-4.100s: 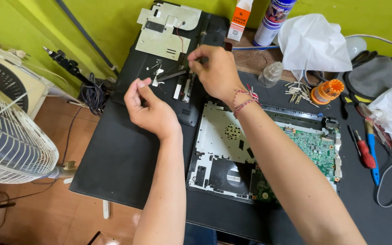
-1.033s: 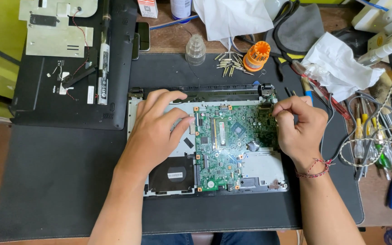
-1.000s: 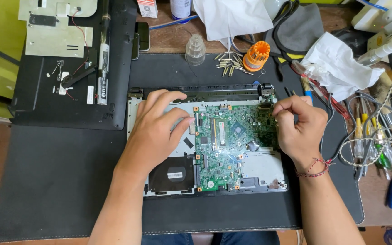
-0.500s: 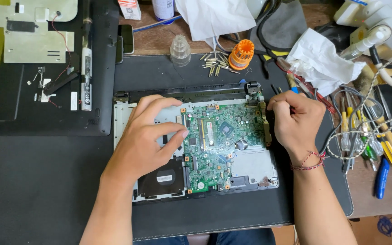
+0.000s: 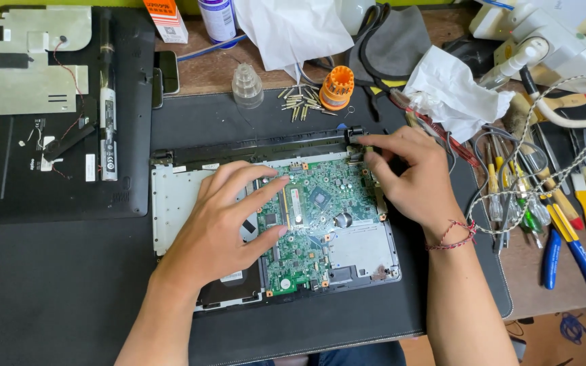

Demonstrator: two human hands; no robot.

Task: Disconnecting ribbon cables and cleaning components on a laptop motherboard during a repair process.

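Two hands on an opened laptop base (image 5: 171, 203) mid-mat: detached black cover panel (image 5: 55, 135) far left; left hand (image 5: 222, 227) spread flat over green circuit board (image 5: 320, 217); loose screws (image 5: 300, 105) and orange cap (image 5: 337, 87) beyond; right hand (image 5: 412, 179) pinching board's far-right corner; pliers and screwdrivers (image 5: 544, 210) crowding right.

- A brown wooden table (image 5: 201, 74) carries everything, with a black mat (image 5: 49, 285) spread over most of it.
- The opened laptop base (image 5: 171, 203) lies on the mat under the left hand (image 5: 222, 227) and the right hand (image 5: 412, 179).
- A detached black panel (image 5: 8, 183) lies well left of the left hand.
- Loose screws (image 5: 300, 105) and an orange cap (image 5: 337, 87) sit just beyond the right hand.
- Blue-handled pliers (image 5: 574, 251) lie to the right of the right hand, on bare wood.
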